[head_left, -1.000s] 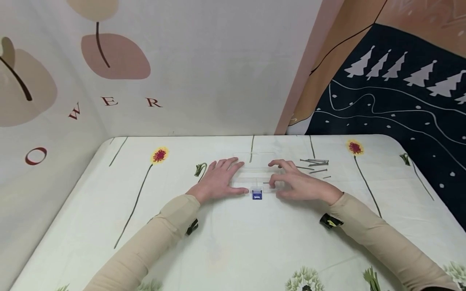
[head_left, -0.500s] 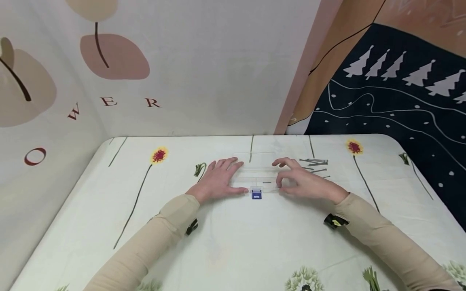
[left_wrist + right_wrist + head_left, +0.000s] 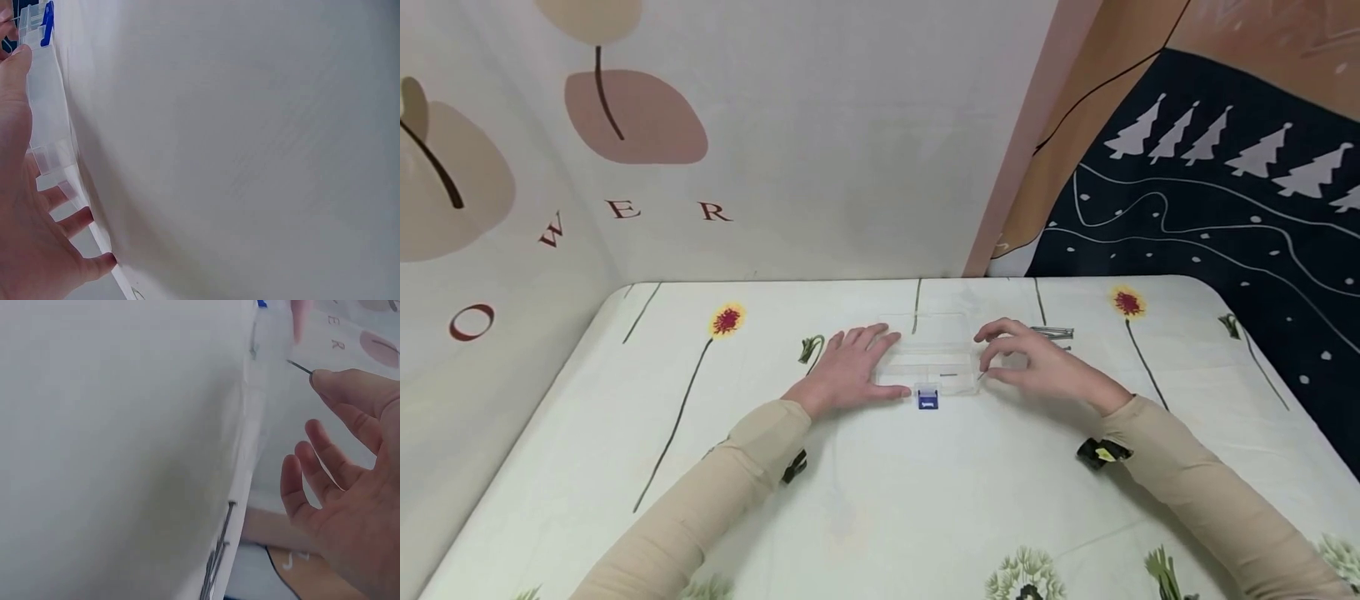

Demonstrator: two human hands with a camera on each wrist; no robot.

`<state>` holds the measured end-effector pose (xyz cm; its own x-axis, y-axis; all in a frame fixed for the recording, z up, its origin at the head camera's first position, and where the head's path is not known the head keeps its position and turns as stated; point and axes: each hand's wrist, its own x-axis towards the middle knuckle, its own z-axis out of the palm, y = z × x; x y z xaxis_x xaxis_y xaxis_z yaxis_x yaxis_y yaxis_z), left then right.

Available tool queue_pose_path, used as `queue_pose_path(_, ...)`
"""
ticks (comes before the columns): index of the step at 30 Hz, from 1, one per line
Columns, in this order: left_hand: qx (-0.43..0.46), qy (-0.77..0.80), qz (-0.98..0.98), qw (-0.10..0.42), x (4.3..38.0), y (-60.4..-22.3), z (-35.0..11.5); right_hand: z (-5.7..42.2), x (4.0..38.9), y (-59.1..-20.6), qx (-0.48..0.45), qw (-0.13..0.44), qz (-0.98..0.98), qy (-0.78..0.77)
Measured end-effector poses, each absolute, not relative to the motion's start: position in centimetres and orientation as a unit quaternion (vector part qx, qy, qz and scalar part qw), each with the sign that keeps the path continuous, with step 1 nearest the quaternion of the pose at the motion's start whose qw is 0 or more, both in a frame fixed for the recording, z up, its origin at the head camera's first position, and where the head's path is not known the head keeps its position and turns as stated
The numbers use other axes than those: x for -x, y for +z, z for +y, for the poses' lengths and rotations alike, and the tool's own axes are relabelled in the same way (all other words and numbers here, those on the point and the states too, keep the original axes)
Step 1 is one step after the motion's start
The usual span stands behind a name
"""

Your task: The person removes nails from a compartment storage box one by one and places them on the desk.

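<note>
A clear plastic box with compartments and a blue latch lies on the table, its transparent lid folded back. One small nail lies in the front right compartment. My left hand rests against the box's left side with spread, fairly straight fingers; in the left wrist view its thumb lies along the box wall. Just off the box's right edge, my right hand pinches another small nail between thumb and forefinger. Its other fingers are loosely bent.
Several longer nails lie on the table behind my right hand, partly hidden by it. The table has a white cloth with printed flowers. Hanging fabric closes off the back and left.
My right hand has moved to the right, from over the front right compartment to beside the box. A nail now shows between its fingertips, and the nail in the compartment has come into full view.
</note>
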<state>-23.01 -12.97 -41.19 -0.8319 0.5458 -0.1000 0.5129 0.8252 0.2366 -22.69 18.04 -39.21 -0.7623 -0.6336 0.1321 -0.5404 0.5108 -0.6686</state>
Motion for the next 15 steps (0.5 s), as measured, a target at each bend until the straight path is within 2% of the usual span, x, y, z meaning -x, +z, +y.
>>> queue_pose_path(10, -0.276, 0.107, 0.952, 0.08, 22.8, -41.3, -13.0, 21.4, 23.1, -38.7, 0.291, 0.079, 0.88, -0.367)
queue_pose_path(15, -0.275, 0.101, 0.953, 0.082, 22.9, -41.2, -12.9, 23.5, 23.1, -39.0, 0.308, 0.035, 0.882, -0.355)
